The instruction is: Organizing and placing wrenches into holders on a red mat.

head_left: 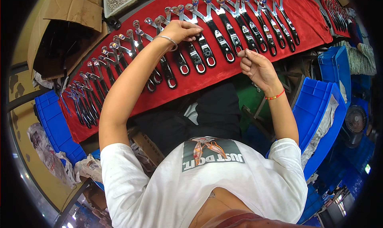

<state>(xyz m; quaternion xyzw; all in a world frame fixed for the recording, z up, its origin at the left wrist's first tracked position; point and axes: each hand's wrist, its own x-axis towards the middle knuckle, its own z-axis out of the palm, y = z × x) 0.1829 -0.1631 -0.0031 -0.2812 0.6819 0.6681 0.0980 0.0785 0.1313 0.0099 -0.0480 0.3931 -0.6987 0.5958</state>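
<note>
Metal tools with chrome forked ends and black handles, each handle with an oval hole, lie in a long row on a red cloth [183, 87]. My left hand [180, 31], with a bangle at its wrist, is over the middle of the row. Its thumb and fingers are pinched together by the upper part of one tool [206, 51]; what they hold, if anything, is too small to make out. My right hand [257, 67] hangs off the cloth's near edge, just beside a handle end [230, 57]. Its thumb and forefinger are pinched, and I cannot name anything between them.
A cardboard box [74, 12] with dark contents stands at the far left, beside a white tray [119, 1] of small metal parts. Blue crates [313, 108] are at my right, another blue crate [56, 120] at my left. A fan [355, 119] stands far right.
</note>
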